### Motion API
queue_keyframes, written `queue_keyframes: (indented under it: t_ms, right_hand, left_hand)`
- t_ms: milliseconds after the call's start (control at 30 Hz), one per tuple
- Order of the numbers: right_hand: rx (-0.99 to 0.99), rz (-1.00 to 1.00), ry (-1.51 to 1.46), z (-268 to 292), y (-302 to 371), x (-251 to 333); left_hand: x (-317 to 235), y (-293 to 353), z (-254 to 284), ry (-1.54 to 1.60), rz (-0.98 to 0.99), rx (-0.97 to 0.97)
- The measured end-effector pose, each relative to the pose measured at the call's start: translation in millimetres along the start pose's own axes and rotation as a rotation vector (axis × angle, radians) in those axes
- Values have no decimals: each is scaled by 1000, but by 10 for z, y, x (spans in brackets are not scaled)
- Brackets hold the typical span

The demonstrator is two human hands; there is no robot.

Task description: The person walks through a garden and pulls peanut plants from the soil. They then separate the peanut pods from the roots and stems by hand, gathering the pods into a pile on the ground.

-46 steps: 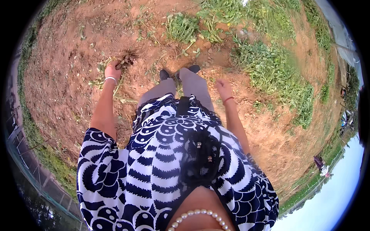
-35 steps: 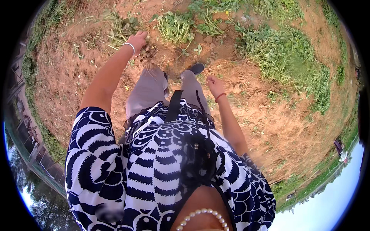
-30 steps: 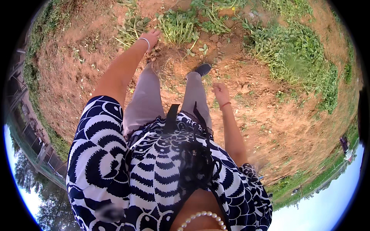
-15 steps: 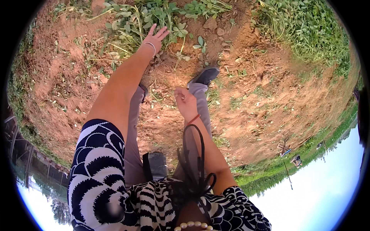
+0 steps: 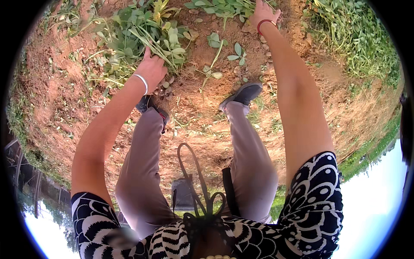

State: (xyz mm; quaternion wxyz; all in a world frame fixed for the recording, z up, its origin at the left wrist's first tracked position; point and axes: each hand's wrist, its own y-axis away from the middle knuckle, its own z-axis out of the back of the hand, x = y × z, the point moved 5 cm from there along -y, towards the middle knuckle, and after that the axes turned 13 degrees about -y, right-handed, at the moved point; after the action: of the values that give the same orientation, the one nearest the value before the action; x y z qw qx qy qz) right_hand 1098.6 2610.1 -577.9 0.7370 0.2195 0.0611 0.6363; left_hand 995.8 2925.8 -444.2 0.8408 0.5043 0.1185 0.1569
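Note:
A pulled bunch of peanut plants (image 5: 129,43), green with some yellowing leaves, lies on the soil at the upper left. My left hand (image 5: 151,72), a pale bracelet on its wrist, is closed at the stem end of this bunch, its index finger stretched along the stems. Near the top edge, my right hand (image 5: 262,15) with a red bracelet grips the end of a second leafy bunch (image 5: 220,7); some fingertips are hidden among the stems. Small pods or clods lie beside my left hand.
My dark shoes (image 5: 243,94) stand apart on reddish soil (image 5: 202,116). Loose sprigs (image 5: 237,55) lie between the hands. A large heap of green plants (image 5: 358,43) is at the upper right. A grey block-like object (image 5: 182,194) shows behind my legs.
My left hand has gone from spread fingers over the plants to closed at the stems. My right hand has reached from between my legs to the far bunch. My feet stand wider apart.

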Motion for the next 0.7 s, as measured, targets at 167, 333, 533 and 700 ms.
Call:
queue_keyframes:
  t_ms: [167,333,533,700]
  right_hand:
    - [259,-2,-63,-31,727,-189]
    - [382,-359,-34,352,1902,-962]
    - [275,-682,-247,612,3651,-2388]
    - [204,-1291,-811,817,4445,-2869]
  left_hand:
    - [120,766,-188,268,239,-29]
    - [264,1762,-299,400,597,-342]
    - [415,3109,-497,596,1031,-562]
    - [20,4409,-1192,875,1487,-384]
